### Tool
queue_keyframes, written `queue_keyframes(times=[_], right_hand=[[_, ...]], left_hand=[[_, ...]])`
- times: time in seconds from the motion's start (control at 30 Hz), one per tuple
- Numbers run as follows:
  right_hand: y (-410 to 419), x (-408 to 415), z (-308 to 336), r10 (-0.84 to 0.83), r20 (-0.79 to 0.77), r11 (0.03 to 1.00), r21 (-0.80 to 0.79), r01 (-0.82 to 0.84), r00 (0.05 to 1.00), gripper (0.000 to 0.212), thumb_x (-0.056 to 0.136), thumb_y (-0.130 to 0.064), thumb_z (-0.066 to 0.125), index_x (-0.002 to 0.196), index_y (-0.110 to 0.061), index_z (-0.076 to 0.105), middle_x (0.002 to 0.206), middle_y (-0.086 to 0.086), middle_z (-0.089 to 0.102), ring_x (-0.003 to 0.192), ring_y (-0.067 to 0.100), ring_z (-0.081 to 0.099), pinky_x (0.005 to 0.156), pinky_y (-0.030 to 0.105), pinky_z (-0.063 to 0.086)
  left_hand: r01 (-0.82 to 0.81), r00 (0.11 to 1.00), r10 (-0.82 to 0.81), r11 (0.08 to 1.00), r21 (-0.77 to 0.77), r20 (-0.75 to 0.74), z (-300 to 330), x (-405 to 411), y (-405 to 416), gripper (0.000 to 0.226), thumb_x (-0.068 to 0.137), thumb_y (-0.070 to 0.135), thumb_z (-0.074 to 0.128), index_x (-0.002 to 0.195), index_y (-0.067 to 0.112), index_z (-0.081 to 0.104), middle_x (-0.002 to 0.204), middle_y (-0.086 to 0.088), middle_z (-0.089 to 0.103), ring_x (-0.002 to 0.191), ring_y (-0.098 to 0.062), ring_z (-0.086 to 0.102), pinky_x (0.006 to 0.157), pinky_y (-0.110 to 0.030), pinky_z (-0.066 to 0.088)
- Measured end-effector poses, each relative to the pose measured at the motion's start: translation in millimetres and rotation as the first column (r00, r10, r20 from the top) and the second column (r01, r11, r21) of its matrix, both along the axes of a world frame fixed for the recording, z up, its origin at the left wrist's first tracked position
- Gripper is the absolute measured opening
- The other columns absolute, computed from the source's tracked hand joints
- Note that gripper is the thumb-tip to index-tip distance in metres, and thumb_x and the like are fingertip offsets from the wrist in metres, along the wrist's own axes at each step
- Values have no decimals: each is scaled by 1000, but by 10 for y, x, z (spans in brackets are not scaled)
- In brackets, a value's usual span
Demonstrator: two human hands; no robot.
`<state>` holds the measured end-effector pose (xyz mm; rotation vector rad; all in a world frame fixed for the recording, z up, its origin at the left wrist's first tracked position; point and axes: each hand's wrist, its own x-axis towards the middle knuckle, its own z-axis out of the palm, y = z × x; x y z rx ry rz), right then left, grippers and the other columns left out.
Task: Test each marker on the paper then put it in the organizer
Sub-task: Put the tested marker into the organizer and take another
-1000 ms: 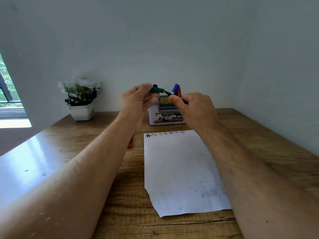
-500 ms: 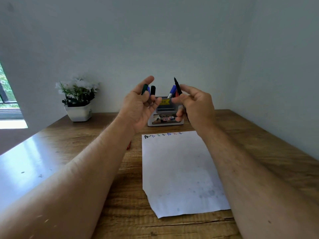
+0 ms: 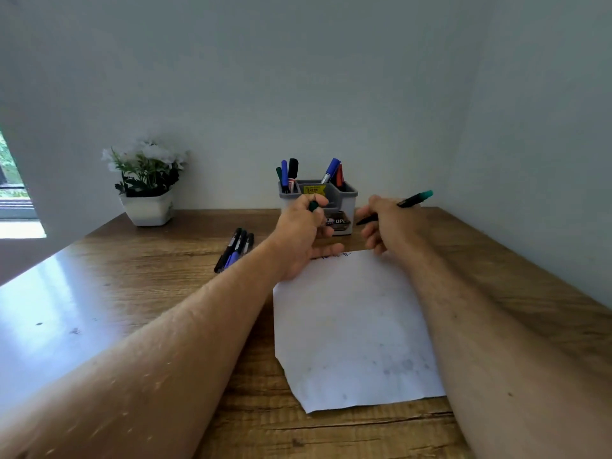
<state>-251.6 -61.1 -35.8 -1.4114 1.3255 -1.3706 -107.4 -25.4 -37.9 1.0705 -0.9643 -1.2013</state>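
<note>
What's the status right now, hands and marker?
Right hand grips uncapped green marker, tip above paper. Left hand pinches its cap. Organizer behind; spare markers lie left. Nothing in the way.

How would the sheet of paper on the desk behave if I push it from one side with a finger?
The paper looks thin and lies flat on the smooth wooden desk, so it would probably slide easily. It is likely floppy: pushed at one edge, it may buckle rather than move whole. The left hand seems to rest on its top corner, which would probably hold it in place.
</note>
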Motion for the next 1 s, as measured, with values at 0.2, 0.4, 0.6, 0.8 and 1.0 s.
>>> queue_keyframes(times=[0.2,0.4,0.6,0.8,1.0], right_hand=[[25,-43,-90,150,-248,989,56,-140,957,11,86,-13,64,80,-5,69,63,12,66,46,18,59,43,25,47],[25,-107,-115,208,-300,978,40,-206,931,12,88,-13,64,77,-10,62,74,16,73,57,23,64,52,32,49],[-2,-117,-116,177,-419,981,4,-194,890,22,70,-27,66,53,-20,53,56,4,67,53,15,56,58,34,43],[-32,-114,-130,200,-420,976,5,-218,885,29,74,-23,66,50,-20,49,51,2,62,51,14,55,57,32,42],[-24,-95,-117,193,-438,977,8,-211,878,30,73,-20,65,49,-20,46,48,1,59,47,13,51,55,30,39]], left_hand=[[-23,998,24,1000,-13,62,-40,40,-23,24,104,10,39,105,23,59,88,-4,53,76,-16,54,85,-53,58],[32,999,-30,999,-31,39,-24,-14,11,23,104,7,38,104,20,58,97,-9,55,76,-17,52,77,-45,61],[23,997,-24,1000,18,72,-49,-50,-15,22,105,9,39,102,20,58,113,-10,60,74,-14,52,78,-49,61],[4,999,-5,999,34,51,-51,-45,-31,23,105,9,38,103,19,58,113,-9,60,77,-16,53,76,-50,61],[-9,998,7,999,40,58,-37,-50,-20,24,105,8,37,100,19,57,107,-7,58,78,-16,49,75,-49,61]])
